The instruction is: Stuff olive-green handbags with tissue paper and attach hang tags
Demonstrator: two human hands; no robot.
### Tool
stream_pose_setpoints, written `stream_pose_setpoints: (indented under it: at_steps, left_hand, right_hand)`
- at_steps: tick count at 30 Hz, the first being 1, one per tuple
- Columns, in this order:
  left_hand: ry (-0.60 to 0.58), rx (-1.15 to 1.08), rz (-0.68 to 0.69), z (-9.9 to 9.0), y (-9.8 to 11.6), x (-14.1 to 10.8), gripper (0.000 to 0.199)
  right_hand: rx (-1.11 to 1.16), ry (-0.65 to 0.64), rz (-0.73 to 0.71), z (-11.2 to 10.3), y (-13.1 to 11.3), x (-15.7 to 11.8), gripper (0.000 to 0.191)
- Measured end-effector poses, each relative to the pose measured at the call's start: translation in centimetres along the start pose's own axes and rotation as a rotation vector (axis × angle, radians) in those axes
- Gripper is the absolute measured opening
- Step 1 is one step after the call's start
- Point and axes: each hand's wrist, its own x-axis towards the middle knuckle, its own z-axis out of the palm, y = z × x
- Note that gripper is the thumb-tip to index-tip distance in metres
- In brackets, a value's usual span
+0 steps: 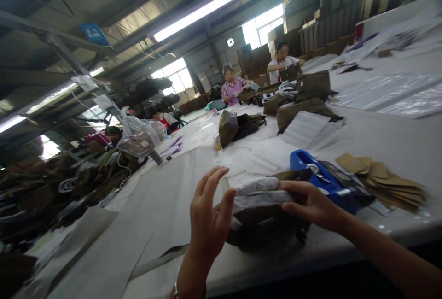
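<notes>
A dark olive fabric bag [265, 227] lies at the table's near edge, with a pale whitish wrapped strip [258, 197] along its top. My right hand [307, 200] grips the right end of that strip between thumb and fingers. At the bag's left side my left hand [210, 211] is raised, fingers apart and thumb spread, holding nothing. A strap [159, 260] trails leftward on the table from near the bag. Just behind my right hand stands a blue tape dispenser [322, 179], partly covered by the bag.
Brown card pieces [390, 181] are fanned out at the right. More olive bags [238, 126] and white sheets [304, 128] lie farther back. Clear plastic sheets [397, 94] spread at the far right. Co-workers [235, 87] sit across the table. Piled dark fabric goods [51, 193] fill the left.
</notes>
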Motion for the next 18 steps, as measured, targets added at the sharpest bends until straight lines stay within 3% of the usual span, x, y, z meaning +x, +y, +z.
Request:
stream_pose_setpoints:
  at_steps: [2, 4, 8, 12, 15, 18]
  left_hand:
    - [-0.217, -0.026, -0.004, 0.1, 1.1, 0.6, 0.041]
    - [-0.462, -0.104, -0.112, 0.4, 1.6, 1.3, 0.038]
    - [-0.68, -0.135, -0.292, 0.8, 1.0, 2.2, 0.04]
    - [-0.928, -0.412, -0.55, 0.8, 0.8, 1.6, 0.051]
    - [-0.913, -0.732, -0.658, 0.6, 1.0, 0.5, 0.072]
    - [-0.751, -0.822, -0.655, 0.3, 0.4, -0.2, 0.063]
  right_hand:
    - [-0.149, 0.078, -0.133, 0.2, -0.3, -0.6, 0.025]
    - [-0.238, 0.173, -0.28, 0.4, -0.5, -1.2, 0.021]
    - [-0.276, 0.373, -0.519, 1.4, -1.3, -2.1, 0.025]
    - [-0.34, 0.489, -0.482, 2.4, -2.2, -1.9, 0.026]
    - [-0.317, 0.35, -0.349, 2.5, -2.1, -1.3, 0.026]
    - [-0.336, 0.17, -0.326, 1.9, -1.2, -0.9, 0.035]
